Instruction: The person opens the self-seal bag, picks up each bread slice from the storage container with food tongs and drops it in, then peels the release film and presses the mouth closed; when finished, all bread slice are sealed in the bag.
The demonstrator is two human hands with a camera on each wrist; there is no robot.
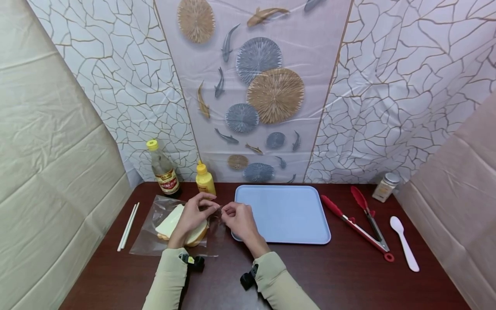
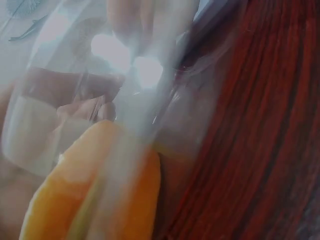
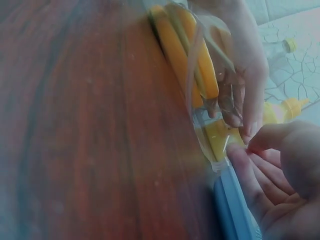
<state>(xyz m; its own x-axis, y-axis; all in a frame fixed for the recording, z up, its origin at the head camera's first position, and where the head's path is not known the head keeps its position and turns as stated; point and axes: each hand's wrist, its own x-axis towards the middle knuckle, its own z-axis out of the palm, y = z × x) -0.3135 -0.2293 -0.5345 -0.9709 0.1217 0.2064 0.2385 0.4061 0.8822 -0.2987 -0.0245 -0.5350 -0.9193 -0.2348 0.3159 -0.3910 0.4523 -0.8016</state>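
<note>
A clear plastic bag (image 1: 151, 232) lies on the dark red table with sliced bread (image 1: 170, 224) inside. My left hand (image 1: 195, 215) rests over the bread and pinches the bag's open edge. My right hand (image 1: 236, 217) pinches the same edge from the right, at the tray's left rim. In the right wrist view the bread (image 3: 175, 45) shows through the bag film (image 3: 210, 125), with my right hand's fingertips (image 3: 240, 155) closed on the film beside my left hand (image 3: 245, 75). The left wrist view is blurred by film over the bread crust (image 2: 95, 190).
A light blue tray (image 1: 284, 215) lies right of the hands. Behind the bag stand a dark sauce bottle (image 1: 163, 170) and a yellow squeeze bottle (image 1: 204, 178). White chopsticks (image 1: 128, 226) lie at left. Red tongs (image 1: 358, 226), a white spoon (image 1: 404, 243) and a small jar (image 1: 385, 186) are at right.
</note>
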